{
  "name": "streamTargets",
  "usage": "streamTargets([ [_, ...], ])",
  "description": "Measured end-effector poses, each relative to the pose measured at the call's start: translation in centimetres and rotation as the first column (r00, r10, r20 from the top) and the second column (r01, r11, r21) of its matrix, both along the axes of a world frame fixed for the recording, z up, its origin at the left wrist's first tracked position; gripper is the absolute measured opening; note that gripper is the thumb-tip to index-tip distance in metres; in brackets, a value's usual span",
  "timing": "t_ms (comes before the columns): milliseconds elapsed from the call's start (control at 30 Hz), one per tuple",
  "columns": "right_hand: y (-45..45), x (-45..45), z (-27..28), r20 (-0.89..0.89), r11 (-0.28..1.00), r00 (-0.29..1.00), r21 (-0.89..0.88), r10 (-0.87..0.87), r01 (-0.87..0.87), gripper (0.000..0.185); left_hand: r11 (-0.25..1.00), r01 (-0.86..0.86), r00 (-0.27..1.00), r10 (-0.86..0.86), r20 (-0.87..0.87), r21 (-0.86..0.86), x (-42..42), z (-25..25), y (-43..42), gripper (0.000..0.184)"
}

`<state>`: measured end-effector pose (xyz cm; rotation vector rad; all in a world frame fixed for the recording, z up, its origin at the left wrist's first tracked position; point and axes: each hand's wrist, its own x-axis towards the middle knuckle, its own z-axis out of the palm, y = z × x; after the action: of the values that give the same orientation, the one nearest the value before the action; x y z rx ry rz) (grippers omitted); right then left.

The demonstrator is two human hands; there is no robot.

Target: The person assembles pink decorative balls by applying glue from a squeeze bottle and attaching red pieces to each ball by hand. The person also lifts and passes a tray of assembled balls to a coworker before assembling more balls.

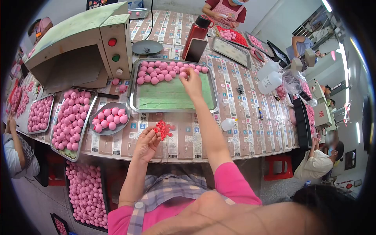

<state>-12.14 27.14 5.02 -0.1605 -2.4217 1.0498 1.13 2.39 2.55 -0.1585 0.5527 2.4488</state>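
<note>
My right hand [191,83] reaches over the metal tray [214,92], its fingers closed on a pink ball [183,75] by the rows of pink balls [155,80] in the tray's far half. Green lining [168,96] shows in the near half. Beside a heap of small red pieces [167,129] on the table, my left hand [147,141] is pinched on a red piece [157,130]. Left of the heap, a grey plate [95,127] holds several pink balls with red parts.
Full ball trays [93,102] lie left, near a metal machine [88,41]. A red bottle [196,35] and phone [194,49] stand behind my tray. A small white bottle [228,124] is right of my forearm. Co-workers [226,11] surround the table.
</note>
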Motion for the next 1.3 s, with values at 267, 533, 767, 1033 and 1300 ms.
streamTargets([
  [267, -4.5, 17.5, 1.1, -0.103, 0.228, 0.930, -0.955, 0.354, -0.192, 0.037, 0.993, 0.077, 0.994, -0.083, -0.065, -0.089, 0.2, 0.9, 1.4, 0.022],
  [533, -5.5, 21.2, -0.2, -0.112, -0.054, 0.935, -0.994, 0.337, -0.100, 0.032, 0.986, 0.084, 0.992, -0.097, -0.084, -0.142, 0.9, 0.5, 2.0, 0.020],
  [767, -5.3, 20.8, 0.0, -0.230, -0.077, 0.953, -0.973, 0.197, -0.219, 0.027, 0.957, 0.054, 0.980, -0.106, -0.171, -0.284, 2.1, 1.1, 2.6, 0.025],
  [1033, -6.0, 21.1, 0.1, -0.196, -0.131, 0.936, -0.978, 0.293, -0.163, 0.034, 0.950, -0.007, 0.956, -0.085, -0.281, -0.312, 2.5, 0.8, 3.3, 0.021],
  [1300, -7.2, 21.3, 0.5, -0.166, 0.587, 0.955, -0.759, 0.245, -0.283, 0.034, 0.943, 0.024, 0.943, -0.131, -0.305, -0.332, 2.8, 1.0, 3.2, 0.019],
])
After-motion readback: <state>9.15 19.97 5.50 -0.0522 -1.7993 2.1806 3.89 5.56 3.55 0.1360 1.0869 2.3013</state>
